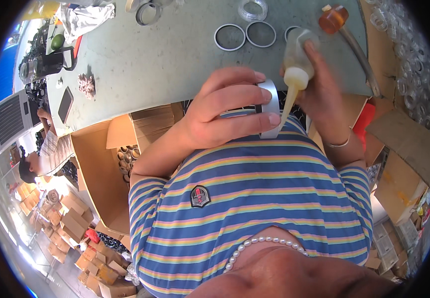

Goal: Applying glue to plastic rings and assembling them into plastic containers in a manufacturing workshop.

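**Ring in one hand, squeeze bottle in the other**

Got the grey metal ring pinched in my left hand, thumb underneath and fingers curled over the top, so it's held on edge close to my striped shirt. My right hand is wrapped around the squeeze bottle, tipped nozzle-down so the long tip meets the ring's rim. More rings sit further off on the grey table.

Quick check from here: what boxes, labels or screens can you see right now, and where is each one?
Open brown cardboard box: left of the torso, below the table edge.
Dark flat phone-like device: table's left edge, screen blank.
Small cardboard boxes: heaped on the floor, lower left.
Shield-shaped badge: on the striped shirt, dark with red.
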The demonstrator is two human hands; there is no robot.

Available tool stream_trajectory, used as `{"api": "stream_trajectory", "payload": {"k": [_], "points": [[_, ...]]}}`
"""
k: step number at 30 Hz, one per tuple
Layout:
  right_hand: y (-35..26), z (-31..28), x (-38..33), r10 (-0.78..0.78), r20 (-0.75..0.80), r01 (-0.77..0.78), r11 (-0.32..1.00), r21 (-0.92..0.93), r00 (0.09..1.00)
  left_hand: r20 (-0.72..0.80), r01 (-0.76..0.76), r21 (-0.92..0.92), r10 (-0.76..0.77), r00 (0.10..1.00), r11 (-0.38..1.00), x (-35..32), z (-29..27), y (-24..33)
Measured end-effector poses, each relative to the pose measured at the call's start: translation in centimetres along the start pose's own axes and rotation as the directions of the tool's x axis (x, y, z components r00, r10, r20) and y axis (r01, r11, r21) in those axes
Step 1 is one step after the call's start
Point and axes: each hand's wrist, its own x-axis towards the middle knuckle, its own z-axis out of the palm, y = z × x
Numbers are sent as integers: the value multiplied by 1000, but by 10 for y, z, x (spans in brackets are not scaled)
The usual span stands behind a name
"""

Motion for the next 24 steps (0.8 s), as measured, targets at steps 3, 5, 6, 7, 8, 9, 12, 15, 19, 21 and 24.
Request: {"api": "stream_trajectory", "payload": {"k": [3, 5, 6, 7, 8, 9, 12, 15, 19, 21, 24], "points": [[27, -11, 8, 35, 68, -54, 947, 316, 997, -36, 39, 0, -39, 999, 999, -2, 3, -9], [28, -10, 18, -97, -92, 122, 939, 321, 991, -80, 306, -36, -308, 948, 951, -7, 4, -6], [28, -10, 23, -220, -258, 294, 908, 298, 941, -114, 550, -90, -557, 822, 830, -10, 5, -5], [26, -17, 25, -228, -252, 300, 905, 302, 940, -60, 679, 16, -677, 733, 734, -15, -3, -13], [21, -32, 27, -359, -283, 427, 874, 231, 889, -59, 670, 20, -668, 742, 742, -23, -9, -23], [15, -42, 27, -485, -305, 546, 823, 158, 820, -11, 709, 325, -747, 664, 626, -33, -13, -34], [3, -48, 20, -572, -279, 616, 780, 104, 771, -54, 687, 608, -842, 536, 398, -54, -12, -66], [1, -49, 16, -595, -248, 635, 761, 132, 764, -267, 688, 421, -644, 717, 591, -51, -24, -110], [2, -37, 10, -625, -170, 646, 754, 119, 762, -446, 569, 802, -451, 773, 183, -71, -88, -172], [4, -31, 7, -605, -217, 633, 769, 89, 766, -507, 728, 621, -558, 657, 292, -91, -109, -182], [5, -40, 9, -581, -254, 618, 780, 96, 773, -451, 928, 80, -817, 359, 364, -82, -104, -157]]}}
